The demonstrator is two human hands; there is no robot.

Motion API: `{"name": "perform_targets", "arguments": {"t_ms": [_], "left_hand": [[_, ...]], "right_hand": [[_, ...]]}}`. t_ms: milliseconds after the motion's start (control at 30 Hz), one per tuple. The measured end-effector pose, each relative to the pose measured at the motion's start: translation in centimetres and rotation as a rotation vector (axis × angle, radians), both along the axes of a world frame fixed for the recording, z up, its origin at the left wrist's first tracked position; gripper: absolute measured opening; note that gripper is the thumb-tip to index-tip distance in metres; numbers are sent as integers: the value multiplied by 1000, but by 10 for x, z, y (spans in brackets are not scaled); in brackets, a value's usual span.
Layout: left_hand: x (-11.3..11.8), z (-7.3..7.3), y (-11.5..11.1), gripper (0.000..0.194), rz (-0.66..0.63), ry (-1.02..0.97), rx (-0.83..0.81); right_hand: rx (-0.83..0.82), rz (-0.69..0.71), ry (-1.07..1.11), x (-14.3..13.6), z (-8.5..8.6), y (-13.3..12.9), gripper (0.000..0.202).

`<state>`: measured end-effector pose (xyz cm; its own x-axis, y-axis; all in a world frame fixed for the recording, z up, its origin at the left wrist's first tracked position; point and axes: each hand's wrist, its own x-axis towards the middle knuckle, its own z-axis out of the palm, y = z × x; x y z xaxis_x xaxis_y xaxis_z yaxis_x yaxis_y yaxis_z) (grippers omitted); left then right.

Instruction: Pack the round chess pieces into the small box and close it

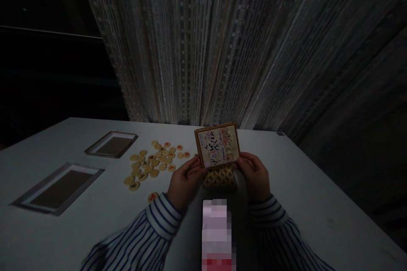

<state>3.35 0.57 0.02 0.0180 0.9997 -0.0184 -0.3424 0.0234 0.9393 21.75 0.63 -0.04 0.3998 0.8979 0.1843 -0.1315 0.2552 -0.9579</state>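
A box lid [218, 145] printed with "Chinese chess" is held up and tilted between both hands. My left hand [186, 182] grips its lower left corner, and my right hand [255, 176] has its lower right corner between thumb and fingers. Below the lid, rows of round wooden pieces [219, 178] sit packed together on the table; whether a box holds them is too dark to tell. Many loose round pieces [154, 163], some with red or black characters, lie scattered left of my left hand. One red-marked piece [153, 197] lies beside my left cuff.
Two shallow rectangular trays or lids, a nearer one [97, 172] and a farther one [133, 136], lie at the left of the white table [305, 203]. A lit phone [216, 233] lies at the front middle. A curtain [197, 51] hangs behind.
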Motion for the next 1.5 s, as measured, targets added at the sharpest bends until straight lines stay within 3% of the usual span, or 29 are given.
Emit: {"name": "perform_targets", "arguments": {"t_ms": [300,667,933,1133,1500], "left_hand": [[0,-1,2,49,39,12,39],[-8,0,5,53,110,48,69],[-17,1,7,45,157,250,137],[-19,6,5,40,135,291,130],[-21,0,7,40,147,344,163]], "right_hand": [[1,37,-65,-1,0,-2,34],[41,113,-159,-3,0,-2,39],[79,75,-154,5,0,-1,39],[105,42,-176,7,4,-1,39],[67,-81,-304,10,8,-3,39]]}}
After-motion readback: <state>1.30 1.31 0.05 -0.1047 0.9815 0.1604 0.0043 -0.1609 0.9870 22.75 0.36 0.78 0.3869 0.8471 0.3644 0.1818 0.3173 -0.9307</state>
